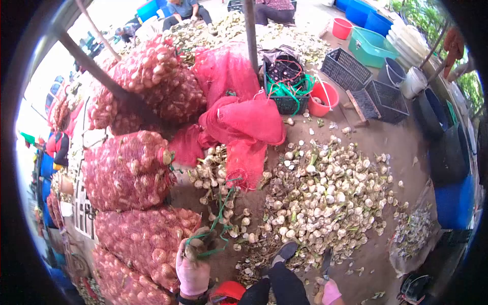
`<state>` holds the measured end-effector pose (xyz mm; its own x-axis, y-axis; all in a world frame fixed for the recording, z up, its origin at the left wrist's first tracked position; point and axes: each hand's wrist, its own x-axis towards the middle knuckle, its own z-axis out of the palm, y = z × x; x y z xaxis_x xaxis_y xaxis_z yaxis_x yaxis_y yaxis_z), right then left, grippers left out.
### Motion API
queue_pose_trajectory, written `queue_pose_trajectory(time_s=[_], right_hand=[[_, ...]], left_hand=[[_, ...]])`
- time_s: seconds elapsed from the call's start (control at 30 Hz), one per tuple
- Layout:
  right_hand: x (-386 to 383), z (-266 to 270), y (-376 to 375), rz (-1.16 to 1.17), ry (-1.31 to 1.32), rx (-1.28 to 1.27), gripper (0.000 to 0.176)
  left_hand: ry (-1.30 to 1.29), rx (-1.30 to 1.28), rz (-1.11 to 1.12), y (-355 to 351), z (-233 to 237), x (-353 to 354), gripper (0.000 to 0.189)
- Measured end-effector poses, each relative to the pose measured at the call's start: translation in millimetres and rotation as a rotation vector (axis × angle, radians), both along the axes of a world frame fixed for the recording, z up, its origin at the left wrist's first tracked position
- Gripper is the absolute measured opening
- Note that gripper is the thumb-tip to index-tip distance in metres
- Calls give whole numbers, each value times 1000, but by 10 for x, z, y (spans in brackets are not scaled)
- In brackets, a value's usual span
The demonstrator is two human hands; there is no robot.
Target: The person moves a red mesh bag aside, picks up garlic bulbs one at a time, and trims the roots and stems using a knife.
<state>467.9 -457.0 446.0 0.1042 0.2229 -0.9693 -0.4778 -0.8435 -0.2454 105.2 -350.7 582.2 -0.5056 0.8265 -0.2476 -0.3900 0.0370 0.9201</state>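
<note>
My left hand (192, 270), in a pink glove, grips the tied neck of a full red mesh sack of garlic (147, 239), with a green cord (216, 226) trailing from it. Low at the frame's bottom edge, my right hand (331, 293), also pink-gloved, holds a dark bladed tool (325, 260) pointing up. A big loose pile of garlic bulbs (325, 198) lies on the ground just ahead of my right hand. My leg and dark shoe (284, 252) stretch out between the hands.
More full red sacks (127, 170) are stacked at left. Empty red mesh bags (239, 114) lie behind the pile. Black crates (345, 68), a red bucket (324, 98), a green tub (371, 47) and a pole (250, 30) stand farther back. Seated people (183, 10) work beyond.
</note>
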Motion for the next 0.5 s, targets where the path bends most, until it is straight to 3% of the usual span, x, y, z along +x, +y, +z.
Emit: queue_pose_trajectory(time_s=[0.03, 0.07, 0.17, 0.23, 0.27, 0.4, 0.5], right_hand=[[41, -142, 5, -121, 172, -120, 18], [58, -128, 67, -131, 175, -116, 18], [148, 62, 263, 35, 53, -34, 11], [185, 182, 479, 150, -32, 42, 16], [212, 224, 577, 211, -76, 79, 20], [358, 118, 1054, -22, -33, 43, 14], [278, -120, 1108, 39, -13, 115, 19]], left_hand=[[7, -3, -16, 146, 54, 0, 33], [-67, 25, -5, 306, 106, 10, 32], [-150, 84, 17, 688, 301, 8, 26], [108, 97, -23, 932, 431, -58, 26], [106, 108, -21, 1038, 497, -87, 26], [59, 143, -65, 1515, 634, -240, 30], [107, 198, -82, 1895, 656, -367, 32]])
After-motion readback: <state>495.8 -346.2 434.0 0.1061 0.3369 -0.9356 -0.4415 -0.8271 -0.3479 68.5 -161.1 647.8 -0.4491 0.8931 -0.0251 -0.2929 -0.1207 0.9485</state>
